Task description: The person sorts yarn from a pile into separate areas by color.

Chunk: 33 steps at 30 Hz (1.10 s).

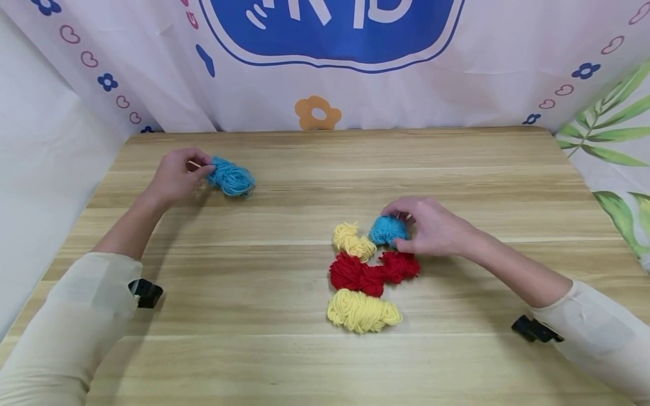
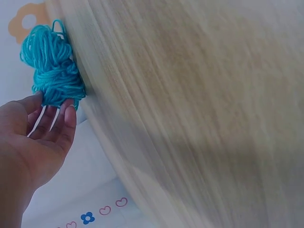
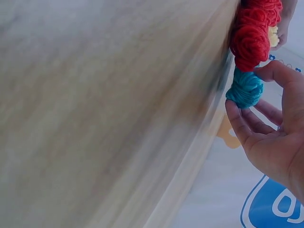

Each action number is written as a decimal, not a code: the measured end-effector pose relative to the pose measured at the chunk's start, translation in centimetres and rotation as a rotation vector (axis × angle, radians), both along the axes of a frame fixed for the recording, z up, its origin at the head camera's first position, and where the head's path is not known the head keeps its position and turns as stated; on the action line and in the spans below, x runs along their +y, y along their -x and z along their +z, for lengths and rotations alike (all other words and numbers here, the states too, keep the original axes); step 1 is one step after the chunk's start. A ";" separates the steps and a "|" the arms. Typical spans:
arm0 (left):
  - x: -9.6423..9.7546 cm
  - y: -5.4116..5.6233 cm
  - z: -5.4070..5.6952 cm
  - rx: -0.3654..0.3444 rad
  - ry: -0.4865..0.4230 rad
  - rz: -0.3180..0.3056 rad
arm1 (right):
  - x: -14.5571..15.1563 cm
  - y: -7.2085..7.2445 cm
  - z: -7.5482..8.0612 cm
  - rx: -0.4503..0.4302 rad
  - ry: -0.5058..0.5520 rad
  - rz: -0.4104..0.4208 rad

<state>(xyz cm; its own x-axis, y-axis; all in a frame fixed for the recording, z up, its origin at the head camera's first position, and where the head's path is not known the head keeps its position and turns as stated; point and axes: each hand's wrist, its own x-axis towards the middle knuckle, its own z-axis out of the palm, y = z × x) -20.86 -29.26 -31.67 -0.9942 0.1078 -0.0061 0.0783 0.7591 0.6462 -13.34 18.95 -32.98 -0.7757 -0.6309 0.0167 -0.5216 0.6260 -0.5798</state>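
Note:
At the far left of the table my left hand (image 1: 180,173) pinches the near end of a blue yarn skein (image 1: 232,178) between thumb and fingers. The left wrist view shows this blue skein (image 2: 52,66) bunched at its middle, with the fingertips at its lower end. Right of the middle, my right hand (image 1: 429,226) has its thumb and fingers curled round a smaller blue skein (image 1: 388,230). In the right wrist view that blue skein (image 3: 246,89) sits between thumb and fingers, close against red yarn (image 3: 251,42).
Beside the right hand lie a small yellow skein (image 1: 354,241), a red skein (image 1: 356,274), more red yarn (image 1: 400,267) and a larger yellow skein (image 1: 363,312) nearest me. A patterned cloth (image 1: 386,96) hangs behind the wooden table (image 1: 228,349).

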 end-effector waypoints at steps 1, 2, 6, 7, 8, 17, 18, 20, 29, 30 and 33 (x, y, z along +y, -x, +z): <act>0.0 0.0 0.0 -0.002 0.001 0.002 | 0.1 0.0 0.0 0.003 -0.001 -0.003; -0.1 0.0 -0.1 -0.004 0.003 0.004 | 0.1 0.0 0.1 0.005 -0.002 -0.007; -0.2 0.1 -0.1 -0.015 0.006 0.008 | 0.3 0.0 0.2 0.010 -0.001 -0.023; -0.2 0.1 -0.2 -0.020 0.006 0.008 | 0.3 0.0 0.3 0.012 0.001 -0.025; -0.2 0.1 -0.2 -0.023 0.004 0.006 | 0.4 0.0 0.3 0.015 0.002 -0.025; -0.4 -0.1 -0.3 -0.027 0.006 0.000 | 0.4 0.3 0.4 0.043 0.010 -0.019; -0.5 -0.1 -0.4 -0.025 0.005 0.000 | 0.4 0.3 0.4 0.044 0.011 -0.018; -0.5 -0.1 -0.4 -0.022 0.002 0.000 | 0.3 0.3 0.5 0.046 0.011 -0.023; -0.7 0.0 -0.5 -0.020 -0.006 0.000 | 0.0 0.6 0.8 0.032 0.008 -0.048; -0.7 0.0 -0.5 -0.017 -0.003 0.001 | 0.0 0.6 0.8 0.033 0.012 -0.048; -0.8 -0.1 -0.5 -0.013 0.000 0.005 | 0.0 0.7 0.9 0.033 0.024 -0.047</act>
<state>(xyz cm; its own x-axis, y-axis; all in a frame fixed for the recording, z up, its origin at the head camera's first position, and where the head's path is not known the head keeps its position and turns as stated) -20.79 -30.06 -32.12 -0.9945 0.1026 -0.0193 0.0658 0.7592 0.6475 -14.06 18.93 -32.05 -0.8031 -0.5931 0.0571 -0.5111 0.6365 -0.5776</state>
